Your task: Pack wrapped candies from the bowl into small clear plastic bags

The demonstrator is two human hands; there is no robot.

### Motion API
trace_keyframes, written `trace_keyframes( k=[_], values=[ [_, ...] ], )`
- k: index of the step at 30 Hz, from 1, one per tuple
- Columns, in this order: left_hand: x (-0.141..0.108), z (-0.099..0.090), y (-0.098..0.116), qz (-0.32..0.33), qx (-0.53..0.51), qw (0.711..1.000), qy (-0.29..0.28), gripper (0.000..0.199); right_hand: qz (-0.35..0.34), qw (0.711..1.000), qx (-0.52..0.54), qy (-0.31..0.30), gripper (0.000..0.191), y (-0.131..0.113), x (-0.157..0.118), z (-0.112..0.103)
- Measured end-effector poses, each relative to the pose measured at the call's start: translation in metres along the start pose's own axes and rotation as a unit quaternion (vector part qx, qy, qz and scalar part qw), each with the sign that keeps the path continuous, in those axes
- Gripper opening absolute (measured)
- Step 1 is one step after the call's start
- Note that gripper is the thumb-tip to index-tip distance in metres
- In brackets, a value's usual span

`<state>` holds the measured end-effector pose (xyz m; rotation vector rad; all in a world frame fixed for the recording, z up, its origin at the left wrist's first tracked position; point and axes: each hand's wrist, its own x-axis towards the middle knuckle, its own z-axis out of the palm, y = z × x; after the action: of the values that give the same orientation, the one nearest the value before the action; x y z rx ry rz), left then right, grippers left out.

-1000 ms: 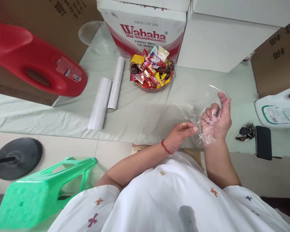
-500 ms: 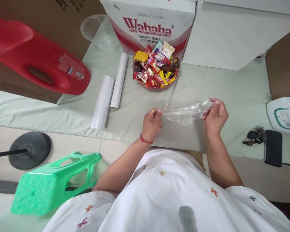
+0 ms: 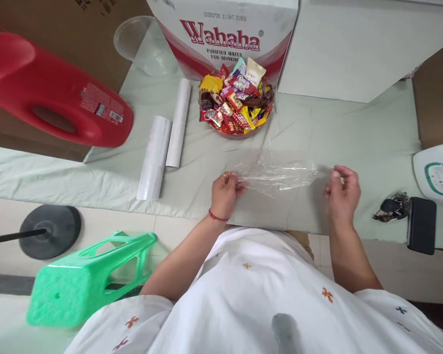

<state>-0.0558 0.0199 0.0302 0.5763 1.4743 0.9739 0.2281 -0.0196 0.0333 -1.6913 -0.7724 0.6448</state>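
Note:
A clear plastic bag [image 3: 280, 178] stretches sideways above the cloth-covered table. Its left end is pinched between the thumb and fingers of my left hand [image 3: 226, 194], which has a red bracelet at the wrist. My right hand [image 3: 342, 194] is just beyond the bag's right end, its fingers curled in and slightly blurred; a small gap shows between them and the bag, and I see nothing in them. Behind the bag sits a bowl [image 3: 239, 133] heaped with wrapped candies [image 3: 236, 101].
Two white rolls [image 3: 154, 157] lie left of the bowl, near a red jug [image 3: 107, 123] and a clear plastic tub [image 3: 147, 49]. A Wahaha carton [image 3: 225, 34] stands behind. Keys [image 3: 391, 206], a phone [image 3: 421, 225] and a white bottle [image 3: 437, 172] are at right. A green stool [image 3: 66, 290] lies lower left.
My right hand has moved right and come away from the bag's end. My left hand has shifted slightly left, still pinching the bag. The whole view has shifted a little.

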Motion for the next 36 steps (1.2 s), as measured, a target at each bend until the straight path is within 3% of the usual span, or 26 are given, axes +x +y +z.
trace_keyframes(
  k=[2,3,6,8,12,16,22,25,28,29,32,34,36],
  values=[
    [0.001,0.001,0.002,-0.012,-0.014,1.000,-0.001,0.024,-0.052,0.997,-0.037,0.034,0.041,-0.002,-0.011,-0.014],
    [0.001,0.001,0.003,-0.020,-0.022,1.000,-0.002,0.023,-0.053,0.996,-0.069,0.014,0.038,-0.001,-0.019,-0.019],
    [0.001,0.001,0.007,-0.040,-0.042,0.998,0.000,0.021,0.026,0.974,-0.156,-0.163,0.036,0.003,-0.044,-0.017],
    [0.000,0.002,0.009,-0.050,-0.053,0.997,0.001,0.020,0.097,0.950,-0.146,-0.259,0.041,0.007,-0.058,-0.004],
    [-0.001,0.002,0.010,-0.061,-0.068,0.996,-0.003,0.022,0.194,0.946,-0.049,-0.255,0.053,0.008,-0.064,0.029],
    [0.001,0.000,0.009,-0.064,-0.071,0.995,-0.006,0.022,0.275,0.920,0.004,-0.280,0.047,-0.004,-0.056,0.048],
    [0.021,-0.002,-0.002,0.030,-0.001,0.998,0.050,0.025,0.310,0.888,-0.012,-0.338,0.044,-0.008,-0.088,0.039],
    [0.031,-0.002,-0.012,0.091,0.073,0.992,0.047,0.031,0.284,0.838,-0.068,-0.461,0.037,-0.008,-0.104,0.023],
    [0.036,-0.005,-0.018,0.161,0.151,0.974,0.055,0.032,0.215,0.776,-0.158,-0.571,0.029,-0.018,-0.088,-0.004],
    [0.037,-0.006,-0.018,0.183,0.179,0.965,0.062,0.032,0.194,0.784,-0.184,-0.560,0.029,-0.022,-0.075,-0.015],
    [0.032,-0.009,-0.016,0.234,0.261,0.933,0.078,0.031,0.138,0.876,-0.236,-0.399,0.030,-0.030,-0.029,-0.036],
    [0.027,-0.010,-0.012,0.244,0.290,0.922,0.080,0.029,0.076,0.921,-0.243,-0.296,0.031,-0.030,-0.006,-0.032],
    [0.022,-0.009,-0.010,0.241,0.299,0.920,0.081,0.028,0.012,0.929,-0.244,-0.277,0.031,-0.025,0.004,-0.011]
  ],
)
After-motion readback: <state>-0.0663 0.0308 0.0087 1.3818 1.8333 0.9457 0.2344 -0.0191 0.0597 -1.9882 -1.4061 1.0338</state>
